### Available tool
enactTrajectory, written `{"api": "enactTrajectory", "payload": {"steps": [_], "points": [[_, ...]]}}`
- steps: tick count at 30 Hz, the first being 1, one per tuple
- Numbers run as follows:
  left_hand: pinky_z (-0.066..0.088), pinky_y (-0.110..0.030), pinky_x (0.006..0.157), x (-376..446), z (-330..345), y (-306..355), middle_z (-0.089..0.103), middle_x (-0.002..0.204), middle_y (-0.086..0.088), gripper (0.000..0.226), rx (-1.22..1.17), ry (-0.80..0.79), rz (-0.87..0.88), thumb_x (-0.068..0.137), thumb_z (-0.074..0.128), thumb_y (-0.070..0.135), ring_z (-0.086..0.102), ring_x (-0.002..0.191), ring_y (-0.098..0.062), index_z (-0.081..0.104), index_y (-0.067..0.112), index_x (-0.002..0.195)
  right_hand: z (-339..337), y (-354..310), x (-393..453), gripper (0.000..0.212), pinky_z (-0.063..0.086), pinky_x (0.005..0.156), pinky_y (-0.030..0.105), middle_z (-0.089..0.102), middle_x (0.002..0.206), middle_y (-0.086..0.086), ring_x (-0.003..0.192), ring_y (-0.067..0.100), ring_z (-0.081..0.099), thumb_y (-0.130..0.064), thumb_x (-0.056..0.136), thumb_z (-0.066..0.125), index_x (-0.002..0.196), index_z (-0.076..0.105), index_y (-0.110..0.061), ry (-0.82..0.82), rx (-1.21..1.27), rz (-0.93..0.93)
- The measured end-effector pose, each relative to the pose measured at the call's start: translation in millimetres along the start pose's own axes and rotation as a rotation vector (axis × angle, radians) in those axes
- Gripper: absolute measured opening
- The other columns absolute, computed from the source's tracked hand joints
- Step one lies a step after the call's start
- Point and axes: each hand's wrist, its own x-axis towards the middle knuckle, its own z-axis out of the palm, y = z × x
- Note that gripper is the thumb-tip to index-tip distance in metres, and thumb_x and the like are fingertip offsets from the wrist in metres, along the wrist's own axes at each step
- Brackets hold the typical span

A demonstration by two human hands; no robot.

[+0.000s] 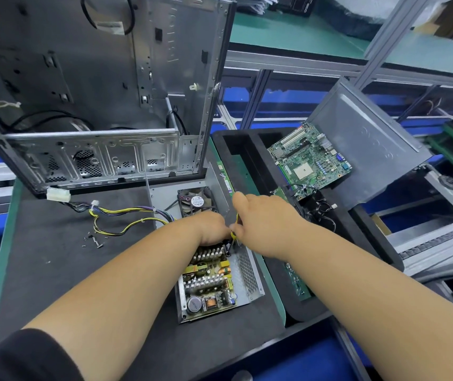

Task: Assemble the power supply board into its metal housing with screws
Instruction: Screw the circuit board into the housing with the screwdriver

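The power supply board (208, 281), packed with heat sinks, coils and capacitors, lies inside its open metal housing (247, 273) on the dark mat. A black fan (196, 203) sits at the housing's far end. My left hand (211, 228) rests curled on the far part of the board. My right hand (263, 218) grips a yellow-handled screwdriver (235, 228) pointing down into the housing beside my left hand; its tip is hidden. Several loose screws (94, 240) lie on the mat to the left. A yellow, black and purple cable bundle (123, 218) runs from the housing.
An open computer case (104, 86) stands at the back left. A black foam tray (250, 160) to the right holds a green motherboard (310, 160) and a grey metal cover (371, 144). Blue bins and aluminium rails surround the mat.
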Motion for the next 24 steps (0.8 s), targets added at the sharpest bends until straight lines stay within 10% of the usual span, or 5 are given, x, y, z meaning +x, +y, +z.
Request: {"api": "enactTrajectory", "payload": {"steps": [7, 13, 24], "points": [[0.034, -0.032, 0.068, 1, 0, 1, 0.053, 0.083, -0.009, 0.033, 0.042, -0.003, 0.022, 0.096, 0.044, 0.033, 0.046, 0.077, -0.025, 0.046, 0.020, 0.065, -4, 8, -5, 0.015, 0.044, 0.065, 0.036, 0.055, 0.093, 0.003, 0.083, 0.026, 0.055, -0.025, 0.096, 0.057, 0.101, 0.046, -0.016, -0.085, 0.110, -0.035], [0.038, -0.035, 0.071, 2, 2, -1, 0.054, 0.080, -0.010, 0.039, -0.004, -0.003, 0.004, 0.097, 0.045, 0.038, 0.044, 0.071, -0.023, 0.052, 0.014, 0.068, 0, 1, -4, 0.021, 0.020, 0.047, 0.029, 0.034, 0.066, -0.006, 0.069, 0.023, 0.041, -0.034, 0.095, 0.055, 0.096, 0.043, -0.017, -0.042, 0.066, 0.003], [0.045, -0.039, 0.084, 2, 1, -1, 0.065, 0.109, -0.020, 0.041, 0.016, -0.017, 0.000, 0.094, 0.047, 0.034, 0.053, 0.089, -0.028, 0.068, 0.000, 0.103, 4, -10, -2, 0.042, 0.020, 0.046, 0.025, 0.036, 0.063, -0.004, 0.055, 0.019, 0.037, -0.047, 0.095, 0.051, 0.068, 0.034, -0.020, -0.054, 0.032, 0.177]]}}
